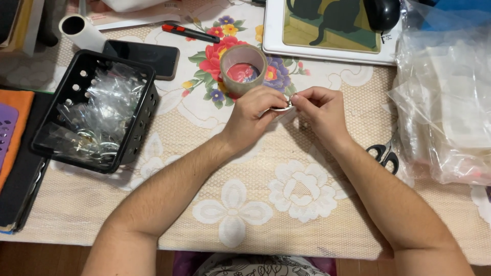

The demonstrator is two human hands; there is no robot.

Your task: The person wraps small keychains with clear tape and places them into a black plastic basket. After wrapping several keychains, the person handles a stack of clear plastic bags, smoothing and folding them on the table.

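head view: both hands meet mid-worktop, just in front of the tape roll [243,68]. left hand [254,115] and right hand [321,110] each have a grip pinched on a small metal ring [282,108]. looks like fiddly assembly, probably needs steady fingertips next.

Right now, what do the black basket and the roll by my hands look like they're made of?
The black basket looks like moulded plastic with a matte finish: its walls carry evenly punched round holes. The tape roll seems to be glossy brown plastic packing tape, its band shiny and translucent; the core is probably cardboard, though that is hard to tell.
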